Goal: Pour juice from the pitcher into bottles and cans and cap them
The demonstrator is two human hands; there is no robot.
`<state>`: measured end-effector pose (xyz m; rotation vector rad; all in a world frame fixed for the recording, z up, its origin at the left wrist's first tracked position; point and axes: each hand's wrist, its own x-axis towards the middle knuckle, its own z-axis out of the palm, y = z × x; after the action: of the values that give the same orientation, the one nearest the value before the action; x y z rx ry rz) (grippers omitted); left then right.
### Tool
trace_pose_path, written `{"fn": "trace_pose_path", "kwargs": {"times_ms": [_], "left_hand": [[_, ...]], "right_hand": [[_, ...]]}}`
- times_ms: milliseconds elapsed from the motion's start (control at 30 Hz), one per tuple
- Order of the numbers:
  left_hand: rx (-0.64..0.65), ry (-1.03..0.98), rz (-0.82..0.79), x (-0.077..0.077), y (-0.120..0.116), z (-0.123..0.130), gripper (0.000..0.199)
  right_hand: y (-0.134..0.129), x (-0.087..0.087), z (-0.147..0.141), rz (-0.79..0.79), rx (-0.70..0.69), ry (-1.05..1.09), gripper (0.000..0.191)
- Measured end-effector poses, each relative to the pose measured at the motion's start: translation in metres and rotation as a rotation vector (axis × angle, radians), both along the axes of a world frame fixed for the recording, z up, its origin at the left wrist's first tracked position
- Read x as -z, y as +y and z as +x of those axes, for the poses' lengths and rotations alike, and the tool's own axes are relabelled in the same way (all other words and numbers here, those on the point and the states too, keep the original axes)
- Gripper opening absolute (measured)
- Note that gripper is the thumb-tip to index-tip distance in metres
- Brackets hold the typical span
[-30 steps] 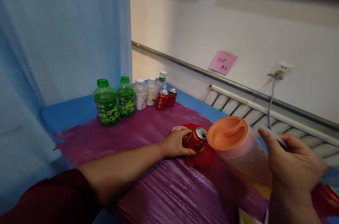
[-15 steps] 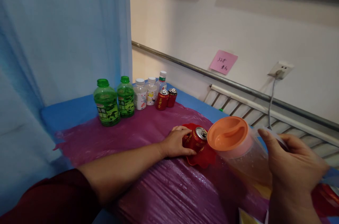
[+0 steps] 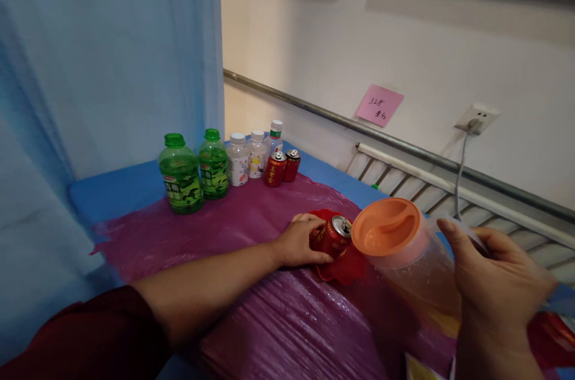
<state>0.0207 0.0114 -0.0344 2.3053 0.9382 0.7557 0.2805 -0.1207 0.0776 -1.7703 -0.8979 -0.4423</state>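
Observation:
My left hand is wrapped round an opened red drink can, which leans to the right over a red scalloped mat. In my right hand is the handle of a clear plastic pitcher with an orange lid. The pitcher tilts left, and its lid edge is close beside the can's top. Yellowish liquid shows low in the pitcher. I cannot make out any stream between pitcher and can.
Two green bottles, white-capped bottles and two red cans stand at the back. Purple plastic sheeting covers part of the blue table. A radiator and a plugged-in socket are on the right.

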Motion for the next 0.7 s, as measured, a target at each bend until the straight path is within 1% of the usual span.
{"fn": "trace_pose_path", "kwargs": {"times_ms": [233,700], "left_hand": [[-0.005,0.004,-0.028,-0.0029,-0.0014,0.0002,0.078],[0.02,-0.009,-0.009,-0.0044,-0.0012,0.0003,0.074]], "right_hand": [[0.0015,0.0013,0.0029,0.006,0.014,-0.007,0.056],[-0.0003,-0.0014,-0.0011,0.021,-0.018,-0.006,0.057]]}}
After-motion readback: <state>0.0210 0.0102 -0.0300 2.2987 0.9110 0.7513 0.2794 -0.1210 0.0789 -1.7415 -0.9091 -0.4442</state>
